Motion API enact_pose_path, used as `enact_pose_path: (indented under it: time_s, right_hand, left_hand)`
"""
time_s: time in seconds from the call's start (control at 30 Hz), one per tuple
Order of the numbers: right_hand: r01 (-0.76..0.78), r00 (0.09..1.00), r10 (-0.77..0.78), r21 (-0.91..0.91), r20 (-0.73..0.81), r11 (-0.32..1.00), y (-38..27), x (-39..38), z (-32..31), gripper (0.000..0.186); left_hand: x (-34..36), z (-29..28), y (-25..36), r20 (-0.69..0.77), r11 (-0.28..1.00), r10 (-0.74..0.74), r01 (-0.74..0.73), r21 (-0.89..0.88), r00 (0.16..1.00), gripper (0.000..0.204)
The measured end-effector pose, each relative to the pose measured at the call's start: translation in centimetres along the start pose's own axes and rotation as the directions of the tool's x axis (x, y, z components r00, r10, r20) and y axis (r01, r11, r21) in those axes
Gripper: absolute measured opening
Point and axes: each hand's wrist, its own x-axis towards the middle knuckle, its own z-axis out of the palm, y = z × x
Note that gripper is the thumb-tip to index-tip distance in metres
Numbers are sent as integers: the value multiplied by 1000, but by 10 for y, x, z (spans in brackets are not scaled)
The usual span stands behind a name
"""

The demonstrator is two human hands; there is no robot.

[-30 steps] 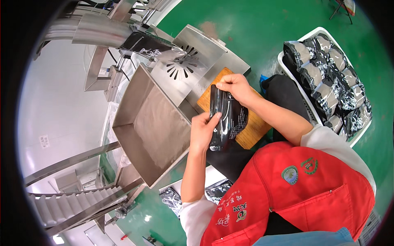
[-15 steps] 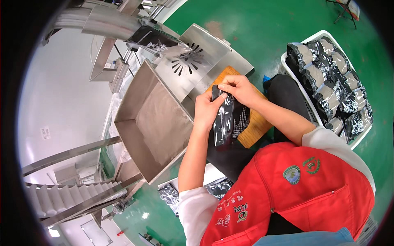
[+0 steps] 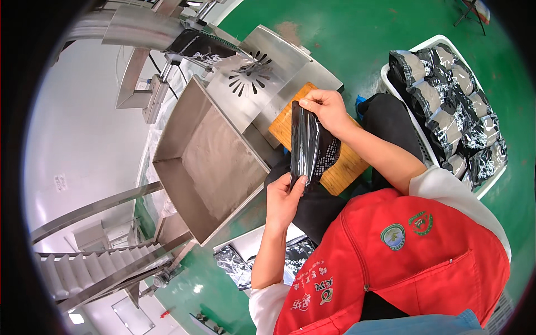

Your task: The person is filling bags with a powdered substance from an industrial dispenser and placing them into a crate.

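My right hand (image 3: 329,111) pinches the top edge of a glossy black plastic pouch (image 3: 306,142), held lengthwise over a wooden board (image 3: 343,170). My left hand (image 3: 283,201) grips the pouch's lower end with thumb and fingers closed on it, above my dark-trousered leg. The pouch is partly folded, with small pale print along its right side. Beyond the board is a steel plate (image 3: 268,100) with a flower of slots. Above it another black pouch (image 3: 201,44) sits at the end of a horizontal steel tube (image 3: 131,28) on the machine.
A steel bin (image 3: 206,167) stands left of my hands. A white basket (image 3: 386,75) of filled pouches (image 3: 438,103) is on the right. Below lie flat black pouches (image 3: 229,262). A slatted conveyor (image 3: 95,271) is at lower left; a folding stand (image 3: 474,14) at top right.
My left hand rose toward the pouch's top half a second ago and is now down at its lower end. My right hand has shifted slightly up, and the pouch with it.
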Motion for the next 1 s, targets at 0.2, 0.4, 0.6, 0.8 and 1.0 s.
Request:
enact_pose_path:
  time_s: [0.2, 0.4, 0.6, 0.8, 1.0]
  right_hand:
    - [-7, 1000, 7, 11, -6, 1000, -3, -4, 2, 18]
    - [18, 1000, -19, 34, 20, 999, -4, -5, 5, 19]
    - [68, 996, -68, -9, -55, 998, -24, 1, -14, 30]
    - [-114, 866, 311, -452, 391, 885, -69, -73, -43, 81]
    - [348, 875, 71, -725, 478, 595, -89, -33, -53, 15]
  left_hand:
    - [-7, -2, -4, -13, 996, -3, 2, -92, 1000, 16]
    - [-15, -2, -5, -33, 998, 52, -51, 22, 998, 16]
    - [-16, 32, 3, -192, 732, 533, -335, 593, 824, 23]
    - [15, 108, -10, -13, 362, 833, -528, 768, 553, 20]
    - [33, 83, -9, -63, 470, 862, -746, 472, 503, 24]
